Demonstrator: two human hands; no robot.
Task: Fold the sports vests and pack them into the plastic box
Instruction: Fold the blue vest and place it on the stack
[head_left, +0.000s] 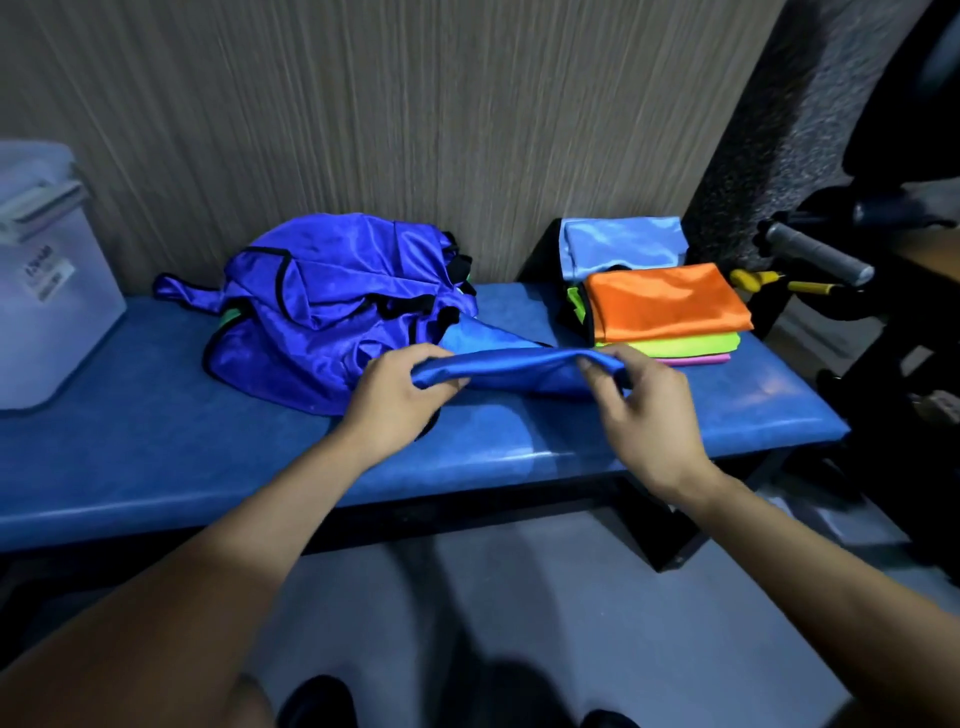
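The blue vest (519, 366) lies near the bench's (156, 457) front edge, bare padding before it; the purple heap (332, 306) touches it behind-left, the folded stack (665, 306) behind-right, the box (47, 291) at the bench's far left; left hand (400, 400) and right hand (639, 400) each pinch its upper fold.

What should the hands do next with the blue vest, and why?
Probably draw the blue vest clear of the pile and spread it on the bench: both the left hand and right hand pinch it, still bunched.
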